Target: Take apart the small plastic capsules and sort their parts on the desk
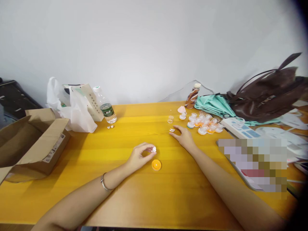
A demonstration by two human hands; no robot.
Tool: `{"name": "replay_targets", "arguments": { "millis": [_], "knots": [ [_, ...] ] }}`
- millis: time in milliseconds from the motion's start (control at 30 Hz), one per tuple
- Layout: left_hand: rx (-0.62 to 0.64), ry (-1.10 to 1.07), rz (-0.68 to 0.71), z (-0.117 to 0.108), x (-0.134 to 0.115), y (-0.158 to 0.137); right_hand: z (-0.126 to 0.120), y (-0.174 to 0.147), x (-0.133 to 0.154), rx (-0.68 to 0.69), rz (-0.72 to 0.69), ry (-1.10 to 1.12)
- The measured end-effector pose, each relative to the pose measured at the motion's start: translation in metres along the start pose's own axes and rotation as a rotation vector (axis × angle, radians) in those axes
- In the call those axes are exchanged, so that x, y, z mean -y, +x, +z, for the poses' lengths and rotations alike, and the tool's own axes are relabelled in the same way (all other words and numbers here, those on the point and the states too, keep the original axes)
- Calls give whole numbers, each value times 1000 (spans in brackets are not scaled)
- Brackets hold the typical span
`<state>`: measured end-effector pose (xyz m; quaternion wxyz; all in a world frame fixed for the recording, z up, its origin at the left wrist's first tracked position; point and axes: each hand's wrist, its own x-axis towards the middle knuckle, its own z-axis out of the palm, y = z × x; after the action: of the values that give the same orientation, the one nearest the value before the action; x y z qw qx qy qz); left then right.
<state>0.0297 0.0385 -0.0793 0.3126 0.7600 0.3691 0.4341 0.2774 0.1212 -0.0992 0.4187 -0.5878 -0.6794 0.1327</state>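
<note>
My left hand (141, 156) pinches a small white piece with dark marks (154, 149) between thumb and fingertips. Just below it, an orange round cap (156, 165) with a pale spot in its middle lies on the table. Farther right and back, my right hand (183, 136) has thumb and index finger around another small white piece with dark print (171, 130). Behind that hand stands a small clear cap (170, 119). To its right is a cluster of clear domed caps (202, 129), some with orange or teal bases.
On the left are an open cardboard box (45, 150), a white plastic bag (79, 112) and a water bottle (107, 110). At the right sit a brown drink bottle (192, 97), green cloth (214, 105), a brown bag (267, 96) and a white power strip (240, 128).
</note>
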Motion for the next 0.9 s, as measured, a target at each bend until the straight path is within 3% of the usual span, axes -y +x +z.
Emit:
{"name": "replay_targets", "arguments": {
  "millis": [100, 200, 333, 467, 633, 900],
  "knots": [
    [-31, -55, -42, 2, -3, -1, -3, -7, 12, -89, -22, 82],
    [35, -170, -137, 5, -15, -4, -7, -21, 35, -90, -67, 207],
    [146, -304, -219, 9, -36, -12, -15, -51, 72, 131, -78, 423],
    [87, -333, -243, 8, -45, -20, -20, -76, 97, 348, -14, 565],
    [-45, -345, -213, 3, -46, -23, -21, -90, 110, 454, 28, 717],
    [-101, -295, -149, 6, -40, -30, -12, -96, 110, 560, 29, 872]
  ]
}}
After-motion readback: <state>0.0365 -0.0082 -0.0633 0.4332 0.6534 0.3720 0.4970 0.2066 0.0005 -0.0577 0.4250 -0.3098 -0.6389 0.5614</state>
